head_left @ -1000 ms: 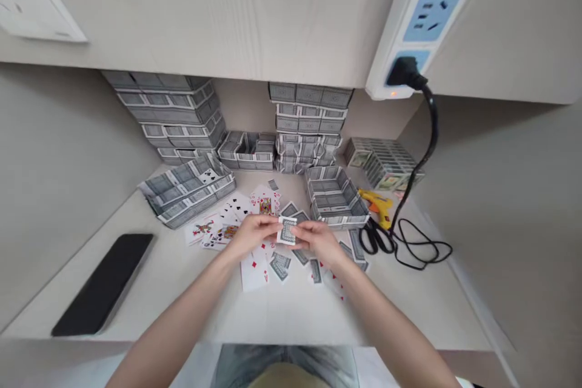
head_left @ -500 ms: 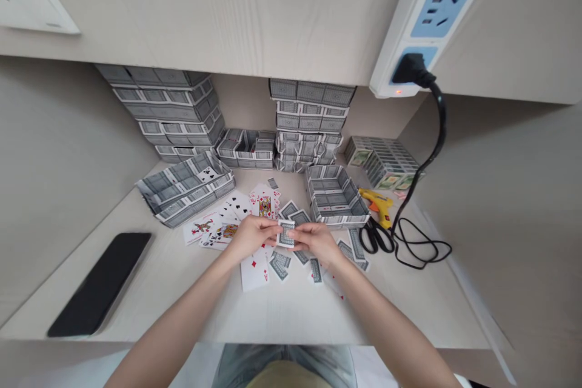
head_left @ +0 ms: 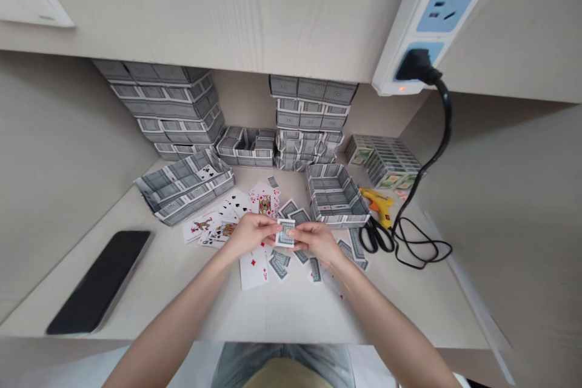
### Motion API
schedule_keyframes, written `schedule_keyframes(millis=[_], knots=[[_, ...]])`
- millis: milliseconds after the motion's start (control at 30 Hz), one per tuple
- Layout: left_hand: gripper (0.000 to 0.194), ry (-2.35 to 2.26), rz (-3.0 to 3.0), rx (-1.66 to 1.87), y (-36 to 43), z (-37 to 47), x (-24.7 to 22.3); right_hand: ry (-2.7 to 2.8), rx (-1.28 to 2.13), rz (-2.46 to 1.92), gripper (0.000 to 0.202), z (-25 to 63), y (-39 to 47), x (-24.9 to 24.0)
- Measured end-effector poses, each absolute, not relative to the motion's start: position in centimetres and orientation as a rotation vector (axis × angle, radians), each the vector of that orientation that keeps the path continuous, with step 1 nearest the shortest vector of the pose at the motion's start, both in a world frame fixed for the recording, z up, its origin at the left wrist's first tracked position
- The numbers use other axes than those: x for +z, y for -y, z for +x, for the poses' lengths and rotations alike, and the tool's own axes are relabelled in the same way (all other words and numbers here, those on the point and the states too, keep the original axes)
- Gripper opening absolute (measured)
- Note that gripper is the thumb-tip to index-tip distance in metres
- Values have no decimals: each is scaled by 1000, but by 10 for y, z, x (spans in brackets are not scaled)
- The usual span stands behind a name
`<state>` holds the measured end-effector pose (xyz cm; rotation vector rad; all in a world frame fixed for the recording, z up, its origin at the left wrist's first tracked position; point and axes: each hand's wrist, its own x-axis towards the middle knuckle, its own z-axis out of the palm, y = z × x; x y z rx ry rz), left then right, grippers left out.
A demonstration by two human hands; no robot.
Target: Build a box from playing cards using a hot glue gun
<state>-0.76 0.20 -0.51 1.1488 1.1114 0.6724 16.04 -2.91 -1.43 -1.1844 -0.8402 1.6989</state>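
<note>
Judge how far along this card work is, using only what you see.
Looks done: the stacked card boxes and the open tray beside the yellow glue gun. In hand: a patterned card piece between the left hand and right hand. Probably left: the loose cards lying on the desk. The final count isn't shown.

I had the card (head_left: 285, 233), small and squarish with its grey patterned, white-bordered back showing, pinched at its sides between my left hand (head_left: 249, 234) and right hand (head_left: 319, 241), above loose cards (head_left: 254, 269).
</note>
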Motion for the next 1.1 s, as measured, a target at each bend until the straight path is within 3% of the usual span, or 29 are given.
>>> schedule_keyframes(millis=[1100], knots=[[28, -1093, 1205, 672, 2, -3, 3, 798, 1664, -1206, 33, 160, 28, -11]])
